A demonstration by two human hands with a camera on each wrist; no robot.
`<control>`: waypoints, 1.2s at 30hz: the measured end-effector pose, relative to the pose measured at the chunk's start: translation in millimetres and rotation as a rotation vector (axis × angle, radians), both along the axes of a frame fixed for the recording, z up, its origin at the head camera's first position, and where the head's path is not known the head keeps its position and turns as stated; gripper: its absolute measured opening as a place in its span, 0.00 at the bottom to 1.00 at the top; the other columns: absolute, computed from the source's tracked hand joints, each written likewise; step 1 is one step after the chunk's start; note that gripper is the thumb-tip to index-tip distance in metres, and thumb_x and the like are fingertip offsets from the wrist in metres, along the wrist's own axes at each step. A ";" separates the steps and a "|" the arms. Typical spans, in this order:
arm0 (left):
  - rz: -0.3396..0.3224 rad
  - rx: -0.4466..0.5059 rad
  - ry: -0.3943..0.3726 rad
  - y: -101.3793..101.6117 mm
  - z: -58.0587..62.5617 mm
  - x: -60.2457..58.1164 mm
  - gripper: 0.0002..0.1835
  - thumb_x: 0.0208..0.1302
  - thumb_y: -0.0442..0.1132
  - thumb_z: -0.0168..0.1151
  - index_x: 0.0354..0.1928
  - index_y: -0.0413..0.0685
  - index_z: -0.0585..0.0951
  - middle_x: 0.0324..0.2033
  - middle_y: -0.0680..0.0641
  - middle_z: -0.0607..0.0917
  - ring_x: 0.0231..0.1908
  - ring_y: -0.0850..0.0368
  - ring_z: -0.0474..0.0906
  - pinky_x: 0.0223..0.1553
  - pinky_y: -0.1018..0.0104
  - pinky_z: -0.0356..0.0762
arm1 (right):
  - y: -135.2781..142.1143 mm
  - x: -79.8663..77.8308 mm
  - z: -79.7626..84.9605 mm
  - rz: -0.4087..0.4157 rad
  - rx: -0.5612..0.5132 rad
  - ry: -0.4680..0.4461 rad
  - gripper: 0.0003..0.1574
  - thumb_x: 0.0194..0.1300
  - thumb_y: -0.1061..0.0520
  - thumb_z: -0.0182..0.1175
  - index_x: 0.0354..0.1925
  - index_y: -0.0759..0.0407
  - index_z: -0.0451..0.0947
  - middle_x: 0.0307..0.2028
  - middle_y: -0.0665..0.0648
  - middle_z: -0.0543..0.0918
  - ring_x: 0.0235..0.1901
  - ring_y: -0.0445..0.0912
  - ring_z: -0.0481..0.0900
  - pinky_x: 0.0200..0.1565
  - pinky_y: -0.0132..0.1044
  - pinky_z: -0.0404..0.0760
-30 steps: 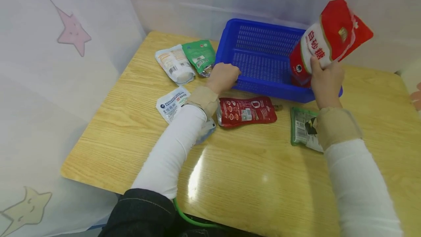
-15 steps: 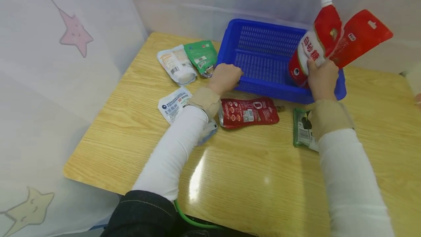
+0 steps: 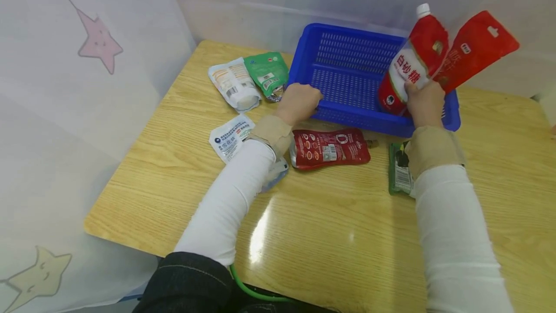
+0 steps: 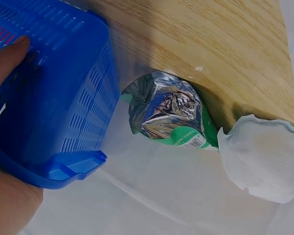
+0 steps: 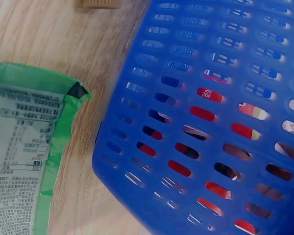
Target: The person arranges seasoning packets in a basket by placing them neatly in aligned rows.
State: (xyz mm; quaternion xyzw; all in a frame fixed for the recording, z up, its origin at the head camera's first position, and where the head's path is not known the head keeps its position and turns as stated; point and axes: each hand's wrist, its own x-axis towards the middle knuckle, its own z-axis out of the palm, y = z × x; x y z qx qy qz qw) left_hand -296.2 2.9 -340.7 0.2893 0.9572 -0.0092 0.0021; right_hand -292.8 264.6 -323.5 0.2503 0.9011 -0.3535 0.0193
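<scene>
My left hand (image 3: 299, 103) grips the near rim of a blue perforated basket (image 3: 347, 115), close to its left corner. In the left wrist view its thumb lies against the basket wall (image 4: 83, 112). My right hand (image 3: 425, 103) holds a red and white spouted pouch of white sugar (image 3: 408, 69), low down, at the basket's right end. The pouch leans, white cap up, its base inside the basket. Beside it a red packet (image 3: 478, 52) with a hang hole tilts right over the rim; whether my right fingers touch it is hidden. Red shows through the basket's slots (image 5: 179, 168).
In front of the basket lies a dark red spouted pouch (image 3: 330, 149). A green and white packet (image 3: 400, 173) is by my right wrist. Left of the basket are a green pouch (image 3: 267, 74) and a white pouch (image 3: 234, 83). My left forearm partly covers another white pouch (image 3: 228, 136).
My right hand has lowered the sugar pouch and shifted it slightly left in the basket. The red packet has swung away from it to the right. My left hand stays on the rim.
</scene>
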 end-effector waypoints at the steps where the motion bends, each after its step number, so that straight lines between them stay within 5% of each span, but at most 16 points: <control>1: 0.000 0.000 -0.003 0.1 -0.2 -0.1 0.10 0.66 0.45 0.60 0.46 0.55 0.84 0.42 0.50 0.88 0.45 0.54 0.84 0.47 0.57 0.80 | 0.3 -0.2 -0.6 0.003 -0.006 -0.006 0.45 0.70 0.35 0.40 0.71 0.65 0.54 0.68 0.67 0.65 0.62 0.59 0.68 0.66 0.53 0.67; 10: 0.007 0.002 -0.005 0.2 -0.6 -0.4 0.11 0.66 0.45 0.60 0.47 0.54 0.84 0.43 0.51 0.88 0.45 0.54 0.84 0.48 0.58 0.80 | 1.6 -1.5 -2.1 0.021 -0.040 -0.057 0.45 0.70 0.35 0.40 0.73 0.63 0.50 0.70 0.66 0.63 0.64 0.59 0.67 0.68 0.53 0.64; 20: 0.011 0.010 0.007 0.3 1.3 0.7 0.09 0.66 0.43 0.59 0.45 0.55 0.85 0.42 0.50 0.88 0.44 0.55 0.84 0.46 0.59 0.80 | 2.4 3.9 0.3 0.117 0.114 -0.082 0.52 0.67 0.32 0.45 0.70 0.69 0.52 0.65 0.73 0.66 0.60 0.66 0.68 0.66 0.58 0.65; 29: 0.006 -0.002 -0.003 -0.4 0.3 -1.2 0.10 0.66 0.45 0.60 0.46 0.55 0.84 0.42 0.51 0.88 0.44 0.54 0.85 0.46 0.57 0.80 | 2.8 6.0 -0.6 0.218 0.194 -0.165 0.46 0.66 0.43 0.50 0.66 0.76 0.53 0.59 0.77 0.67 0.54 0.68 0.68 0.62 0.61 0.68; 36: 0.015 -0.006 -0.005 0.7 -0.1 -1.4 0.11 0.66 0.46 0.59 0.47 0.56 0.84 0.42 0.51 0.88 0.45 0.55 0.84 0.47 0.58 0.80 | 4.2 1.9 -3.4 0.256 0.203 -0.152 0.42 0.68 0.46 0.44 0.64 0.79 0.54 0.57 0.78 0.68 0.51 0.68 0.69 0.60 0.61 0.69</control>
